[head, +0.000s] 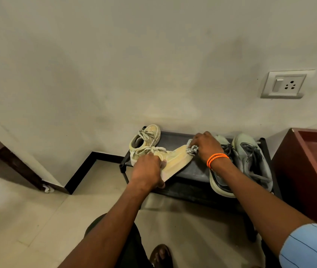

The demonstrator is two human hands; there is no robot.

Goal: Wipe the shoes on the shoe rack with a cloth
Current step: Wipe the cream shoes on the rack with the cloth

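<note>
- Step in hand, by judgement: wiping the toe end of the pale cream lace-up canvas sneaker [175, 159], which lies on its side across the top shelf of the low black metal shoe rack [196, 171], toe pointing toward the right hand; task appears part-way, one shoe under the cloth, others not being touched.
- Left hand [147, 172]: fingers curled over the sneaker's mid-section near the laces, gripping it to steady it.
- Right hand [205, 145]: fingers closed round the small crumpled grey cloth [192, 149], which is pressed against the sneaker's toe; orange bead bracelet [216, 159] at the wrist.
- Cloth position: between the right hand and the toe, touching both; left hand near it along the same shoe, not touching it.
- Second cream sneaker [147, 137]: upright at the rack's far left, just behind the held one, against the off-white wall [115, 74].
- Pair of grey-green knit trainers [250, 161]: on the rack's right side, partly hidden beneath the right forearm.
- Next move, by judgement: calls for a firm left-hand hold while the cloth works along the sole edge and upper; then turning the shoe to reach its hidden side.
</note>
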